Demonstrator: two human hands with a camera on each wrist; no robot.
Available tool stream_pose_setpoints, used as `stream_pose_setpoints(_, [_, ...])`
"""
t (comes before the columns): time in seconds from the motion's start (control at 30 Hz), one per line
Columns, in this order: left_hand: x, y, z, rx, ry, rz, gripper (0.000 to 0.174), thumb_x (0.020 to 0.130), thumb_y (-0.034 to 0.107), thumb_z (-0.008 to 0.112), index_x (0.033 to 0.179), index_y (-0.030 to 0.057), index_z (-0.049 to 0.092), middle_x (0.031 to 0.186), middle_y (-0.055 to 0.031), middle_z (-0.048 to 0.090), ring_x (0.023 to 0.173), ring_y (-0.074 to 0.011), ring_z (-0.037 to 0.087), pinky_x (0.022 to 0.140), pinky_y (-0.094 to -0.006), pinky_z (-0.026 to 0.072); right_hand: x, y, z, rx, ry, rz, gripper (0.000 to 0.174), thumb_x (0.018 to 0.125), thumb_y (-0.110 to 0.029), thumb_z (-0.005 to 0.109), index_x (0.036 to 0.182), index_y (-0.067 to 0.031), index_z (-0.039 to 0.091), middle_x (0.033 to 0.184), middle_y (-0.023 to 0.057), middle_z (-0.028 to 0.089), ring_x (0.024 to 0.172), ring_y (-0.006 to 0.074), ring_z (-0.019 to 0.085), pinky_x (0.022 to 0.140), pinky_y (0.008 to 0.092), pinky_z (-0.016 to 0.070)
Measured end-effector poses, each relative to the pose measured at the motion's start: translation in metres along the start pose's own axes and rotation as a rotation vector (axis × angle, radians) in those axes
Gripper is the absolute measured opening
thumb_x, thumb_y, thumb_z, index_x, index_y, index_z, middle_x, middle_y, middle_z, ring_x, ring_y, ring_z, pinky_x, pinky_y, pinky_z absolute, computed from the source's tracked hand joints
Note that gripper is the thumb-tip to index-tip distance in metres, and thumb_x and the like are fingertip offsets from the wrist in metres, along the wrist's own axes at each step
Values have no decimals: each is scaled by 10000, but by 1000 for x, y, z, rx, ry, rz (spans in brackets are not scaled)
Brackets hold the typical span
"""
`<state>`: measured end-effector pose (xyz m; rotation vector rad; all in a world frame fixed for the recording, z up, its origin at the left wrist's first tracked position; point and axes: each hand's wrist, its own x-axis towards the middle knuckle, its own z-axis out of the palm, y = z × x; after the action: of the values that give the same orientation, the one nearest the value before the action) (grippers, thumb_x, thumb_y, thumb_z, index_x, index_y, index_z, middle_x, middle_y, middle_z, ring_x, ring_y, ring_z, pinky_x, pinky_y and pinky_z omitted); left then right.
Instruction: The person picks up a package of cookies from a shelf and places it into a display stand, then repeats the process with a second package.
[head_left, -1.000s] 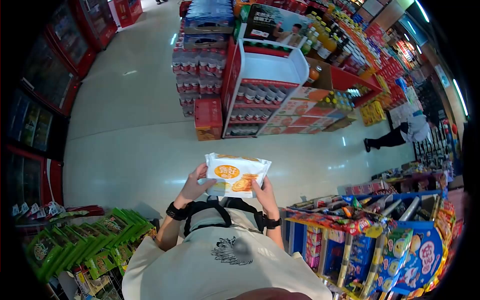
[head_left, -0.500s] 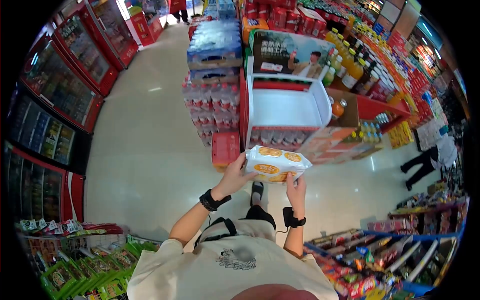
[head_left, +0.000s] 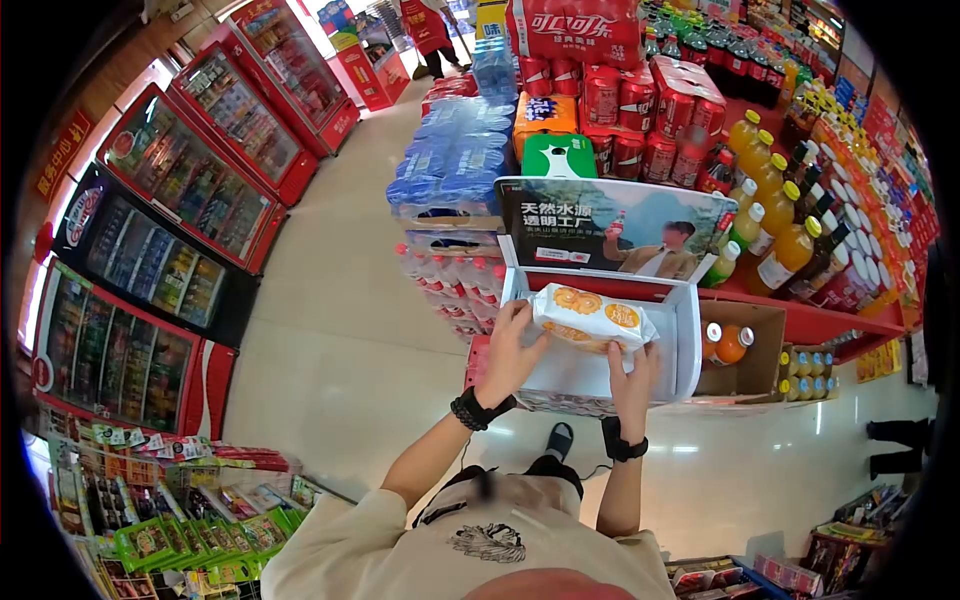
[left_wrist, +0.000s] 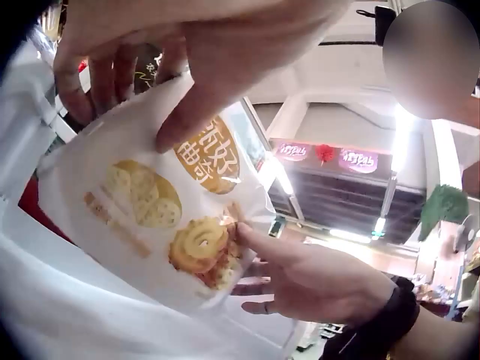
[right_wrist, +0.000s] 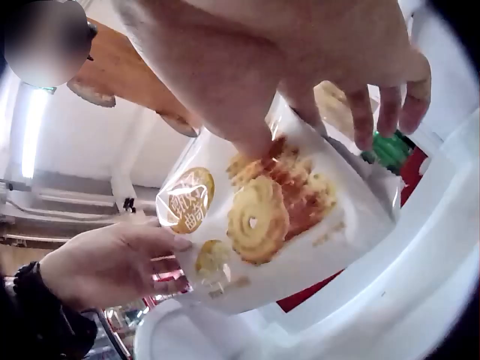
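While the person stood in the shop, the shiny pale floor [head_left: 330,350] spread out wide under them. Tall red coolers [head_left: 190,180] full of drinks lined the left side. Straight ahead stood big stacks of water bottles [head_left: 450,165], and behind those sat red packs of cola [head_left: 620,90]. Rows of orange drink bottles [head_left: 780,230] filled the red shelf on the right. Close in front of the person was a white stand [head_left: 685,340] with a deep top tray. A poster [head_left: 610,225] stood up at the back of that tray. Just to the right of the stand sat a brown box [head_left: 760,330] with two orange bottles in it.

The bag of cookies [head_left: 592,318] lay sideways over the tray, just in front of the poster. I could not tell if it touched the tray. It was white, with round cookie pictures on it.

The left hand [head_left: 512,352] held the left end of the bag, with its thumb on the front and its fingers curled round the back. The right hand [head_left: 635,375] pinched the right end the same way, from below. Each wrist wore a black band [head_left: 478,408].
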<state>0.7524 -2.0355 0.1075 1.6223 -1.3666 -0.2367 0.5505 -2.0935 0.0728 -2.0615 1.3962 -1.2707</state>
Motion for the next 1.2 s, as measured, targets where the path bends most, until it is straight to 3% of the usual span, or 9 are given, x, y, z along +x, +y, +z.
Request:
stream_pose_setpoints(0.1, [16, -18, 1, 47, -71, -113, 462, 727, 86, 707, 1158, -11, 571, 1162, -181, 545, 1008, -355, 552, 859, -388, 453, 13, 16, 25, 339, -145, 239, 262, 877, -189, 655, 1059, -1, 638, 970, 165, 587, 811, 275, 563, 727, 362, 461])
stream_pose_setpoints(0.17, [15, -21, -2, 70, -151, -218, 476, 727, 83, 706, 1171, -10, 564, 1163, -189, 544, 1001, -368, 550, 859, -406, 449, 15, 45, 51, 396, -199, 178, 248, 877, -178, 662, 1048, 0, 645, 927, 159, 599, 717, 236, 575, 634, 325, 471])
stream_pose_setpoints(0.23, [16, -21, -3, 200, 20, -27, 536, 732, 80, 704, 1232, -3, 528, 1169, -200, 543, 1033, -374, 531, 890, -424, 435, 23, 35, 49, 477, -219, 223, 223, 874, -148, 664, 1050, -13, 650, 938, 158, 615, 798, 257, 610, 666, 331, 488])
stream_pose_setpoints(0.33, [25, -14, -7, 257, 45, -17, 608, 736, 82, 705, 1295, 2, 482, 1176, -213, 540, 1082, -379, 506, 952, -444, 399, 26, 39, 59, 478, -234, 201, 221, 848, -101, 669, 1044, -2, 648, 951, 163, 631, 827, 261, 625, 718, 330, 503])
stream_pose_setpoints(0.47, [28, -34, -6, 316, -57, 66, 690, 754, 112, 692, 1363, -18, 395, 1307, -221, 475, 1281, -414, 342, 1052, -478, 303, 30, 29, 73, 492, -181, 312, 239, 852, -121, 680, 1051, 5, 640, 944, 134, 648, 824, 225, 625, 740, 322, 496])
stream_pose_setpoints(0.77, [35, -42, -32, 70, -196, 54, 673, 772, 76, 682, 1367, -24, 384, 1368, -217, 431, 1292, -381, 377, 1085, -443, 299, 31, 27, 75, 353, -163, 336, 258, 856, -145, 686, 1068, -6, 640, 932, 104, 682, 875, 190, 631, 778, 306, 505])
stream_pose_setpoints(0.8, [37, -44, -35, -20, -211, 70, 648, 777, 68, 674, 1354, -30, 396, 1357, -219, 444, 1284, -383, 392, 1079, -439, 309, 34, 18, 69, 355, -157, 334, 233, 876, -106, 659, 1062, 33, 646, 984, 84, 683, 876, 123, 595, 800, 272, 468])
stream_pose_setpoints(1.03, [43, -75, -30, -24, -245, 230, 585, 800, 90, 643, 1329, -40, 431, 1403, -226, 412, 1354, -387, 319, 1098, -445, 290, 35, 1, 80, 193, -148, 346, 217, 853, -95, 685, 1038, 12, 645, 1062, 98, 658, 925, 148, 616, 802, 310, 523])
stream_pose_setpoints(1.2, [27, -70, -53, 6, -301, 270, 593, 796, 104, 643, 1340, -13, 438, 1457, -211, 336, 1389, -411, 222, 1114, -475, 250, 22, 20, 101, 336, -111, 288, 423, 852, -121, 683, 1227, -2, 527, 1126, 133, 636, 1016, 194, 608, 864, 349, 503])
